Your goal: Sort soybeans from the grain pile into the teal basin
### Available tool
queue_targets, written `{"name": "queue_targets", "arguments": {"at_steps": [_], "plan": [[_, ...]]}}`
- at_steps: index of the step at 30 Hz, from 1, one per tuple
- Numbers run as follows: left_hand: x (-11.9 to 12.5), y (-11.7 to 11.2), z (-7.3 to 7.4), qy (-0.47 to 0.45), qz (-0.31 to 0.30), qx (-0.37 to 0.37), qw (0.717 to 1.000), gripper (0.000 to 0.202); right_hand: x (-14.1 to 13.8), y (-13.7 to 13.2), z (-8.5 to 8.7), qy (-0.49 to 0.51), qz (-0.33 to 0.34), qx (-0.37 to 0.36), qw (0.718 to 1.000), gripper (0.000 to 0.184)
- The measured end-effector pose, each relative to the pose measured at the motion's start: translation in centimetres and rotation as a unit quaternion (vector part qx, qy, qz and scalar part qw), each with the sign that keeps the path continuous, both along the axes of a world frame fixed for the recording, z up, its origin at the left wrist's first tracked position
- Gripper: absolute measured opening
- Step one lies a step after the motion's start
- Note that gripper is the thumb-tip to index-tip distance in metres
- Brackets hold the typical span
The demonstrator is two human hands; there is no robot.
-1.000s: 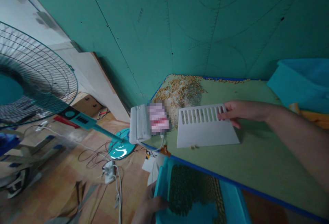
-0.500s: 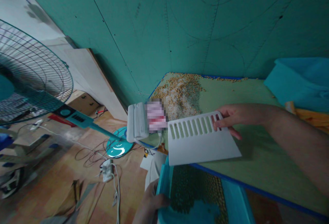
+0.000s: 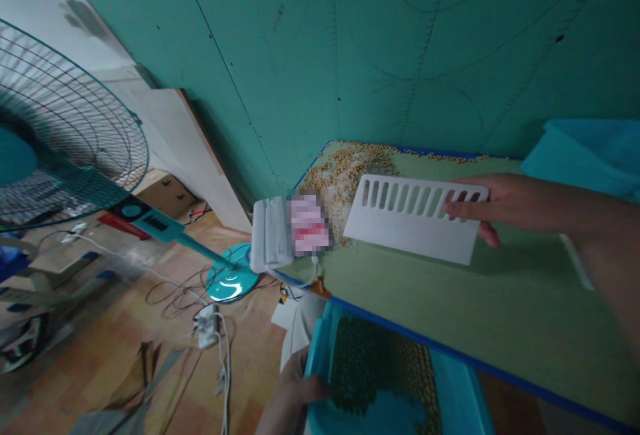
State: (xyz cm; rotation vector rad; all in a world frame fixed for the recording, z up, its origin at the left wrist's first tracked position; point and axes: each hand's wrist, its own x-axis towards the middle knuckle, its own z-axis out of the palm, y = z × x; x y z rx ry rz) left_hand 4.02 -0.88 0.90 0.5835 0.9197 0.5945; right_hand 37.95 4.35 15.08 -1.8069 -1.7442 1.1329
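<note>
My right hand (image 3: 475,205) grips the right end of a flat white slotted scraper (image 3: 410,232), its fingers through the end slots. The scraper is over the green tabletop (image 3: 400,288), in front of a pile of tan beans and whitish grains (image 3: 345,175) at the far left corner. Below the table edge, my left hand (image 3: 303,385) is closed on the left rim of a blue plastic bin (image 3: 470,388). Dark green and tan beans (image 3: 370,362) lie in the bin, with part of its blue floor showing. The fingers under the rim are hidden.
A phone (image 3: 310,225) with a blurred screen leans by a white holder (image 3: 273,235) at the table's left edge, cable attached. A blue fan (image 3: 145,218) stands left, with cords and a power strip (image 3: 207,325) on the floor. Another blue bin (image 3: 590,155) sits far right.
My right hand has lifted the scraper away from the bin's edge, back and right over the table, tilting it. My left hand stays on the bin rim.
</note>
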Motion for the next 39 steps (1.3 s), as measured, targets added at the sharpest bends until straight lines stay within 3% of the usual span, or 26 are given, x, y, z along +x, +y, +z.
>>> {"name": "queue_targets", "arguments": {"at_steps": [6,14,18,24,28,39], "plan": [[-0.7,0.0,-1.0,0.044,-0.01,-0.005,0.999,0.035,-0.4,0.4,-0.6,0.003,0.028,-0.038,0.999,0.03],[-0.5,0.2,-0.8,0.027,-0.01,0.002,1.0,0.028,0.5,0.9,-1.3,-0.008,0.007,-0.025,1.0,0.028],[-0.7,0.0,-1.0,0.023,-0.007,0.006,1.0,0.034,0.6,0.9,-1.2,-0.007,-0.018,-0.015,1.0,0.03],[-1.5,-0.2,-1.7,0.032,-0.001,0.004,0.999,0.038,0.5,1.2,-1.5,0.002,-0.001,-0.025,1.0,0.03],[-1.3,-0.2,-1.2,0.018,0.001,0.006,1.0,0.043,0.4,1.2,-1.6,0.002,0.01,-0.036,0.999,0.029],[-1.0,-0.1,-0.5,0.022,0.006,0.027,0.999,0.023,0.2,1.3,-1.9,0.041,0.041,-0.052,0.997,0.035]]}}
